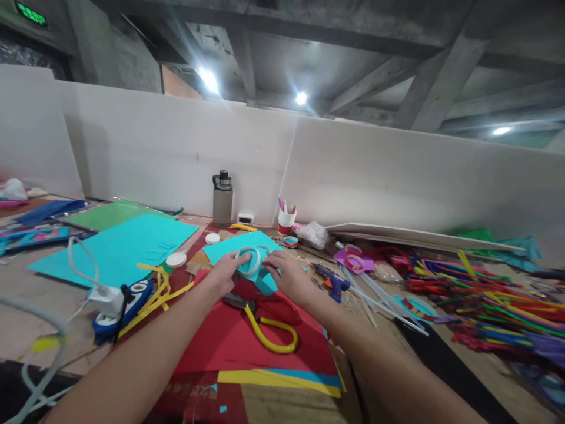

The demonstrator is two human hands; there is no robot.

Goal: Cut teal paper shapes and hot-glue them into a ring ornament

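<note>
My left hand (pixel 226 272) is closed on a pale ring-shaped band (pixel 249 262), its thumb and fingers pinching the left side. On the right, my right hand (pixel 285 272) has its fingers bent together at the edge of light blue paper beside the ring; what lies between its fingertips is too small to make out. Light blue paper (pixel 232 240) spreads behind both hands. Below them, scissors (pixel 271 341) with looped yellow and red handles rest on red sheets (pixel 212 347).
A blue power strip (pixel 123 312) with a white plug and yellow strips (pixel 163 288) lie left. A grey bottle (pixel 223 203) and a paper cup (pixel 286 222) stand near the white partition. Rightward are a glue gun (pixel 333 282) and many colourful pipe cleaners (pixel 498 300).
</note>
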